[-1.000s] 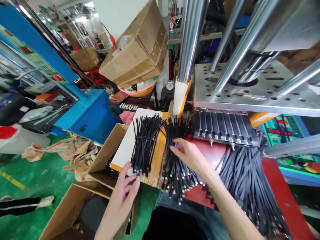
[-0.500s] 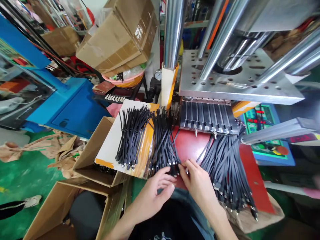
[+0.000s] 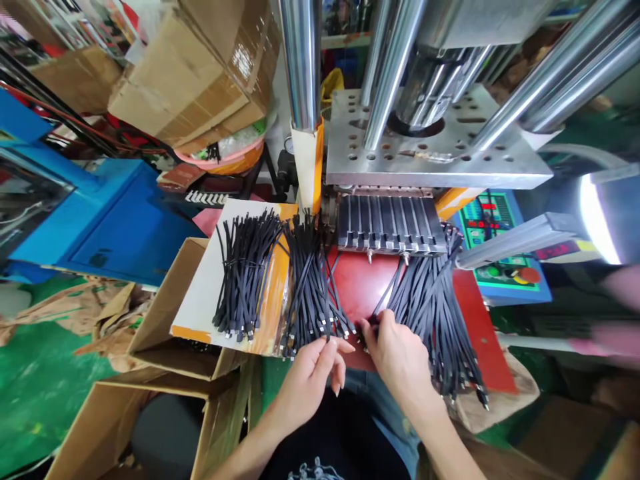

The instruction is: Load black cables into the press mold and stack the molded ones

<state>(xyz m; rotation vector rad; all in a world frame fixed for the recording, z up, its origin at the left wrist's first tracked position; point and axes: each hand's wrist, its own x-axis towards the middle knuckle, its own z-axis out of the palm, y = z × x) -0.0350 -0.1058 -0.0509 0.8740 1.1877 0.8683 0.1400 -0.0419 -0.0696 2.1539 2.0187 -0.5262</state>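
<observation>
Black cables lie in three bunches: a left bunch (image 3: 245, 280) on a white and orange board (image 3: 197, 293), a middle bunch (image 3: 311, 287) at the board's right edge, and a right bunch (image 3: 435, 313) on a red surface (image 3: 357, 280). At the lower ends of the middle bunch is my left hand (image 3: 313, 373), thumb and forefinger pressed together; what they hold is too small to name. My right hand (image 3: 395, 347) is at the left edge of the right bunch, its fingers pinched near a cable end. Whatever is between them is hidden.
Behind the cables stands a press with a metal plate (image 3: 435, 167) and a grooved black block (image 3: 387, 223). A blue control box (image 3: 500, 247) is at the right. Open cartons (image 3: 115, 413) and a blue cabinet (image 3: 125, 227) are at the left.
The view has shifted, so the press appears further left. My left thumb and forefinger have come together at the middle bunch. My right hand has moved away from that bunch towards the right bunch.
</observation>
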